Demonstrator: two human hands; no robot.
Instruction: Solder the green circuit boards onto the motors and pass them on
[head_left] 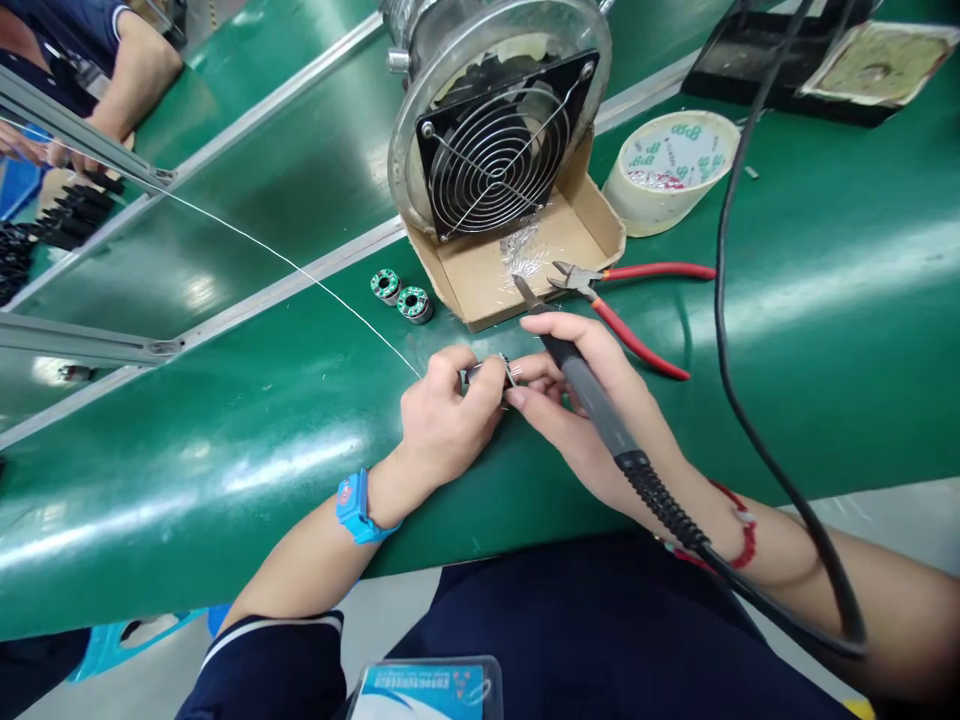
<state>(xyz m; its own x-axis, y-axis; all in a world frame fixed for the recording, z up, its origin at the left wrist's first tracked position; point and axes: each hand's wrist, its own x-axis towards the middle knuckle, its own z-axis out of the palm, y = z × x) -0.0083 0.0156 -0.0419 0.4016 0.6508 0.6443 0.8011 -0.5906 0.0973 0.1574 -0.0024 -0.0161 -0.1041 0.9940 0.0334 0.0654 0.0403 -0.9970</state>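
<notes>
Two hands meet over one small part (501, 372), pinched between both sets of fingertips just above the bench (825, 300). Left hand (442, 415) fingers (480, 385) curled nearly closed on its left end; right hand (577, 400) fingers (534, 372) closed on its right end. Part mostly hidden, looks metallic with thin leads. Judged light, rigid, leads likely bendable, so hold by the body, not the leads.

Right hand also carries a soldering iron (592, 395) laid across palm and wrist, tip pointing away past the fingertips, black cord (750, 420) looping back over the forearm. Tip probably hot; grip only the handle.

Thin solder wire (300, 270) runs from beside the left fingers away to the left. Just beyond the fingertips: red-handled cutters (630, 300) and a cardboard tray (517, 265) holding wire clippings, a fume fan (499, 150) standing in it. Two small round coils (401, 295) beyond the left fingers. Tape roll (671, 165) far right. Another person's arm (127, 75) far left, across the conveyor.
</notes>
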